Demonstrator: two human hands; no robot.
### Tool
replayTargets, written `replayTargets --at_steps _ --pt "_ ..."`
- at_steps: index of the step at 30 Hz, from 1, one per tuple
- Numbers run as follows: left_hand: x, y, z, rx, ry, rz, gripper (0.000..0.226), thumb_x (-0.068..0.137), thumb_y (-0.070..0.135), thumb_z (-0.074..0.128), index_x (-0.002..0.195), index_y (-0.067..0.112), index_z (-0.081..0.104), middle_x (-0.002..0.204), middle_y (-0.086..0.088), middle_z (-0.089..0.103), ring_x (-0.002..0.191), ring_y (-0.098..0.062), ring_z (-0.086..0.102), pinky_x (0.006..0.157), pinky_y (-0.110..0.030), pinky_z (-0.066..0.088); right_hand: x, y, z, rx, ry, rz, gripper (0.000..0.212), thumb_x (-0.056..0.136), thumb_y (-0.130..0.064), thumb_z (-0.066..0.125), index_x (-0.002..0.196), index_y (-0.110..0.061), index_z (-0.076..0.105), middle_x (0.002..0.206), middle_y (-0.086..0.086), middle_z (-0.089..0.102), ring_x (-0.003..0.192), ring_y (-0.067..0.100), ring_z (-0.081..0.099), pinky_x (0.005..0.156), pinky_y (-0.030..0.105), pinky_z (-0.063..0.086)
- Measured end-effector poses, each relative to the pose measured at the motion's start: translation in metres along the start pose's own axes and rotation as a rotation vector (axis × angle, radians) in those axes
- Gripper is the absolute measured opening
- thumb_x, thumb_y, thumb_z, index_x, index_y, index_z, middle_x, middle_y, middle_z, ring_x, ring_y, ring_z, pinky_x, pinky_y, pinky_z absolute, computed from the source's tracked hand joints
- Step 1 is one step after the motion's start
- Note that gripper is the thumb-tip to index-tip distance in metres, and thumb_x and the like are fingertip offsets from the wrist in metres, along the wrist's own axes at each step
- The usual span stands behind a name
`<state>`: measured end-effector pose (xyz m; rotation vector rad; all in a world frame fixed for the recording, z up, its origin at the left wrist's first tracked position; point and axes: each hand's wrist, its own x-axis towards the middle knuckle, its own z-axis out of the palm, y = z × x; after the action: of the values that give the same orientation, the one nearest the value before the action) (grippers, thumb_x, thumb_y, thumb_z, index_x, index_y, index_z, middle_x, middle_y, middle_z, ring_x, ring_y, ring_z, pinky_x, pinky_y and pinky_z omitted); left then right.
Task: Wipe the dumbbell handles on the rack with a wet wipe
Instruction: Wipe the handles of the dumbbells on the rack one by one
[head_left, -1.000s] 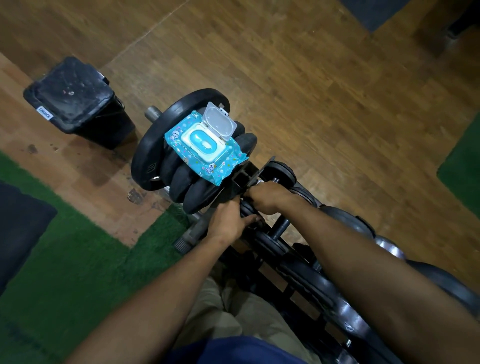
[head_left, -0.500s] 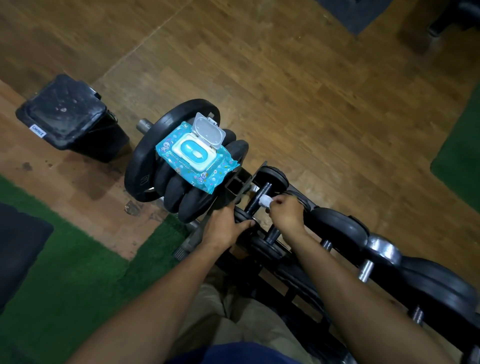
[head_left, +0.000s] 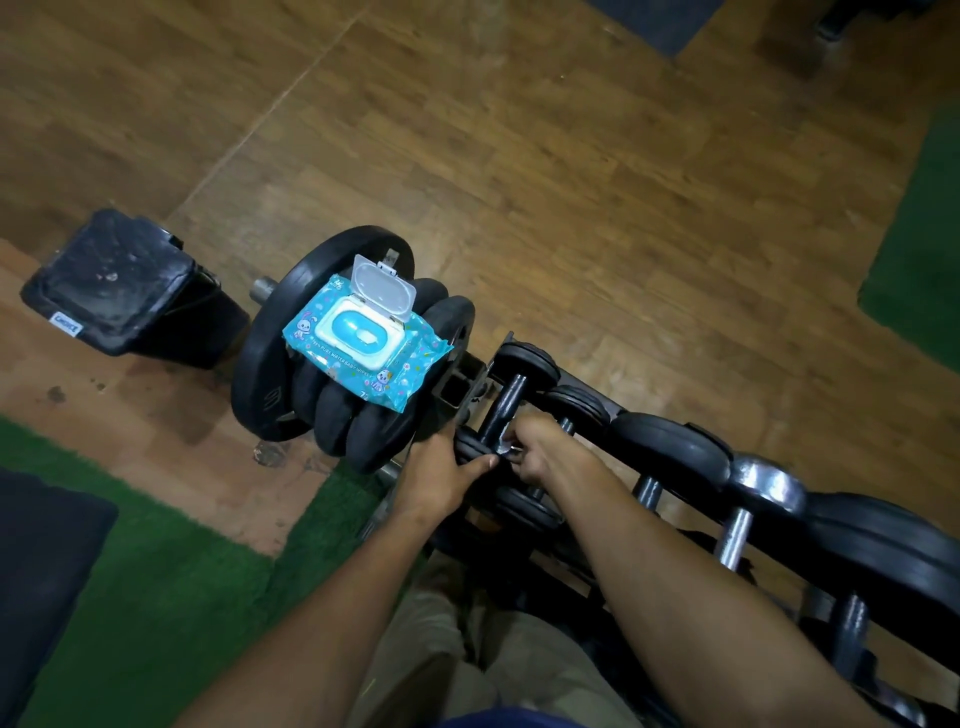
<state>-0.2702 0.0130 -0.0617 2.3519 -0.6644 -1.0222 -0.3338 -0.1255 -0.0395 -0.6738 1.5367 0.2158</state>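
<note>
Both hands are engaged: the near weight (head_left: 475, 451) is steadied in the left hand (head_left: 441, 475), while the wipe-wrapped handle (head_left: 501, 410) should be gripped fully by the right hand (head_left: 537, 449).

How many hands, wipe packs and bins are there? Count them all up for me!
Hands: 2, the left hand and the right hand
Wipe packs: 1, the blue wipe pack
Bins: 1, the black bin
Total: 4
</note>
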Motion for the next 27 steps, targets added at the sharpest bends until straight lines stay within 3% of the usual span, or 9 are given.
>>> replayTargets --at_steps 5,9,14,18,20,21,23,24,27 --pt "0.0 0.001 -0.001 -0.015 -0.011 -0.003 0.067 0.077 0.052 0.082 0.133 0.022 0.062 0.117 -0.005 0.074 0.116 -0.03 0.064 0.091 -0.03 0.05 0.015 -0.01 -0.005 0.178 0.049 -0.018 0.033 0.082 0.015 0.036 0.071 -0.01 0.056 0.081 0.009 0.06 0.075 0.024 0.052 0.071 0.035 0.048" --pt "0.0 0.001 -0.001 -0.008 -0.013 -0.008 0.068 0.076 0.054 0.082 0.134 0.023 0.062 0.118 -0.005 0.073 0.118 -0.031 0.063 0.094 -0.032 0.051 0.027 -0.005 -0.004 0.332 0.074 -0.061 0.038 0.075 0.017 0.032 0.078 -0.011 0.057 0.089 0.01 0.058 0.083 0.027 0.05 0.084 0.039 0.05" --pt "0.001 0.001 -0.002 0.005 -0.014 -0.012 0.068 0.076 0.054 0.083 0.133 0.023 0.062 0.116 -0.005 0.074 0.115 -0.031 0.065 0.092 -0.034 0.053 0.016 0.002 -0.004 0.197 0.025 -0.058 0.037 0.077 0.015 0.034 0.075 -0.012 0.059 0.073 0.005 0.055 0.065 0.018 0.048 0.066 0.031 0.044" --pt "0.001 0.001 -0.002 0.02 -0.011 0.0 0.068 0.077 0.054 0.082 0.134 0.023 0.062 0.115 -0.006 0.074 0.114 -0.031 0.065 0.091 -0.032 0.052 0.018 -0.003 -0.006 0.306 0.033 -0.043 0.037 0.076 0.017 0.034 0.076 -0.011 0.058 0.076 0.006 0.057 0.068 0.02 0.051 0.072 0.033 0.049" --pt "0.002 0.001 -0.002 0.027 -0.015 -0.005 0.07 0.077 0.055 0.082 0.135 0.024 0.061 0.116 -0.006 0.074 0.115 -0.031 0.065 0.091 -0.032 0.052 0.02 -0.001 -0.002 0.491 0.017 -0.049 0.043 0.079 0.017 0.031 0.088 -0.01 0.064 0.083 0.008 0.064 0.077 0.022 0.058 0.079 0.036 0.053" --pt "0.001 0.001 -0.002 0.032 -0.016 -0.008 0.07 0.077 0.056 0.081 0.136 0.024 0.061 0.116 -0.005 0.074 0.115 -0.031 0.065 0.091 -0.033 0.053 0.019 0.003 0.001 0.556 -0.004 -0.057 0.047 0.08 0.015 0.031 0.098 -0.011 0.067 0.096 0.01 0.068 0.091 0.024 0.062 0.091 0.04 0.053" --pt "0.001 0.0 -0.001 0.042 -0.017 -0.011 0.07 0.076 0.057 0.081 0.136 0.025 0.061 0.115 -0.005 0.074 0.115 -0.031 0.065 0.091 -0.034 0.054 0.024 0.012 0.005 0.594 -0.039 -0.078 0.059 0.084 0.012 0.034 0.126 -0.018 0.063 0.129 0.015 0.062 0.129 0.028 0.052 0.116 0.048 0.036" --pt "0.001 0.0 -0.002 0.04 -0.017 -0.015 0.069 0.076 0.056 0.081 0.135 0.025 0.061 0.115 -0.005 0.075 0.115 -0.031 0.065 0.091 -0.034 0.054 0.023 0.016 0.006 0.606 -0.05 -0.093 0.062 0.086 0.01 0.035 0.135 -0.02 0.059 0.138 0.015 0.057 0.137 0.029 0.045 0.121 0.049 0.029" --pt "0.001 0.001 -0.002 0.032 -0.025 -0.027 0.07 0.075 0.058 0.081 0.134 0.026 0.061 0.115 -0.004 0.075 0.115 -0.031 0.065 0.092 -0.035 0.055 0.019 0.019 0.002 0.65 -0.022 -0.143 0.056 0.096 0.008 0.037 0.141 -0.019 0.056 0.132 0.012 0.057 0.125 0.024 0.051 0.119 0.039 0.032"
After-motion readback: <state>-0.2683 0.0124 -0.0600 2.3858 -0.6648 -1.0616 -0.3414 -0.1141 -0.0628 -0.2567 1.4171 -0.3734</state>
